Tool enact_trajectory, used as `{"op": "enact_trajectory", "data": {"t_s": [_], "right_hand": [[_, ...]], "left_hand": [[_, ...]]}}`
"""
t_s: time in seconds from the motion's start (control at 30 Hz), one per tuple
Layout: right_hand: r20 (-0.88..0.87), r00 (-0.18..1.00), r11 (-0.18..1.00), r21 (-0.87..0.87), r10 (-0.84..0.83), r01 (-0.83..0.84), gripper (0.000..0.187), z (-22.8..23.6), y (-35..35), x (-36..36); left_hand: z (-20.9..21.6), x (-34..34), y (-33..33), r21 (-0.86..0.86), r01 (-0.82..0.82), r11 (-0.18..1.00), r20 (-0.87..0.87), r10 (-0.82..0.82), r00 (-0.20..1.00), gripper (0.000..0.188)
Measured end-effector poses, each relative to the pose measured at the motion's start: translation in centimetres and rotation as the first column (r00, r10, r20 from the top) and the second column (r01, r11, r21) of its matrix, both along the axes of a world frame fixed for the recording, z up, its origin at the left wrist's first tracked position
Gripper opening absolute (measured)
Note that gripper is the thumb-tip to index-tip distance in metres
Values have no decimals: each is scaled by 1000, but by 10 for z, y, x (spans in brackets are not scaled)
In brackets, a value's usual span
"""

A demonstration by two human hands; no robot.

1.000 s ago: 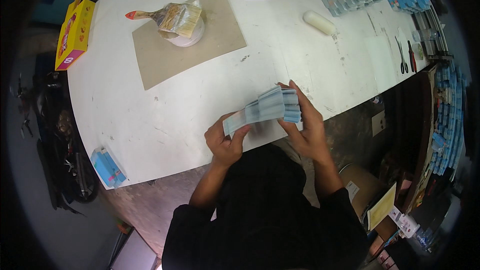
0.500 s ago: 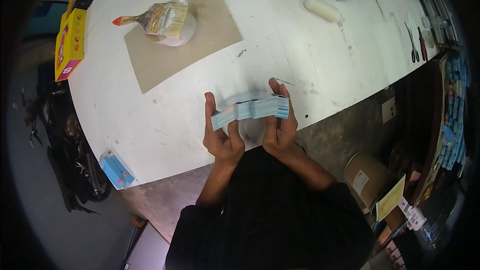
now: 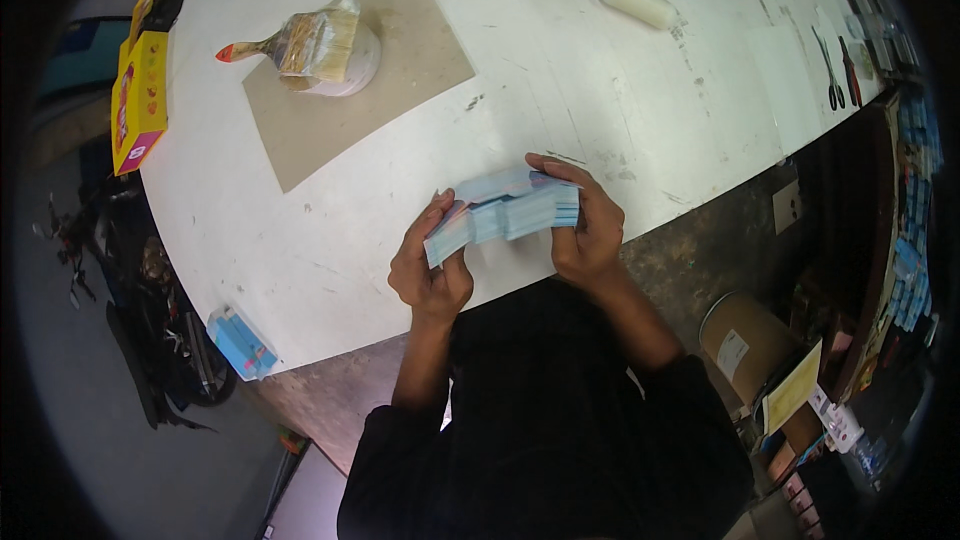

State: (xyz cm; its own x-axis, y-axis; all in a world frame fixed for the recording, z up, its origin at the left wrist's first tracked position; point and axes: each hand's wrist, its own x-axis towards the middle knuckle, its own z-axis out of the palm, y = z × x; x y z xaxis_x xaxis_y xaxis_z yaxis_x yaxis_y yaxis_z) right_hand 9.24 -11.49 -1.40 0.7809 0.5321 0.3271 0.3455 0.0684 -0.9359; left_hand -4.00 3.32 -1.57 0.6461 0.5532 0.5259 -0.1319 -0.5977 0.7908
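Between my two hands is a thick stack of light-blue printed paper pieces point(image 3: 505, 212), held above the near edge of the white table. Its layered edges face me and step unevenly, and the stack bows slightly. My left hand point(image 3: 425, 265) grips the left end, thumb below and fingers over the top. At the right end, my right hand point(image 3: 592, 225) clasps it the same way, fingers curled over the upper face. The sheets' middle looks a little blurred.
On the white table point(image 3: 350, 285), a wide paintbrush point(image 3: 320, 43) rests across a white tub point(image 3: 362, 70) on a beige board point(image 3: 420, 50). Blue bundles point(image 3: 242, 343) lie at the left corner. A pale cylinder point(image 3: 637, 3), scissors point(image 3: 832, 75) and a yellow box point(image 3: 140, 100) are farther off.
My fingers have folded further over the top of the stack, and both hands have moved slightly apart. The stack's upper face now shows more.
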Motion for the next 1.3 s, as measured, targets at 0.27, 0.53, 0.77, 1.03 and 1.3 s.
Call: {"op": "enact_trajectory", "data": {"t_s": [0.27,0.53,0.77,1.03,1.3], "right_hand": [[9,1000,998,-57,23,-23,43,-12,-11,4],[-17,999,996,-86,36,-38,53,-10,-14,5],[36,999,997,-73,-28,31,54,-12,-9,-3],[-295,941,972,-113,165,-205,50,-8,-24,14],[149,953,930,-301,265,-211,65,-17,-6,52]], "left_hand": [[-8,6,5,-10,65,998,-59,-65,996,35],[-15,6,-6,15,-10,1000,-70,11,997,46],[-4,11,-25,-7,-141,990,-127,139,982,49],[26,8,12,162,56,985,-186,-25,982,36],[99,20,24,617,462,637,-545,-79,835,43]]}}
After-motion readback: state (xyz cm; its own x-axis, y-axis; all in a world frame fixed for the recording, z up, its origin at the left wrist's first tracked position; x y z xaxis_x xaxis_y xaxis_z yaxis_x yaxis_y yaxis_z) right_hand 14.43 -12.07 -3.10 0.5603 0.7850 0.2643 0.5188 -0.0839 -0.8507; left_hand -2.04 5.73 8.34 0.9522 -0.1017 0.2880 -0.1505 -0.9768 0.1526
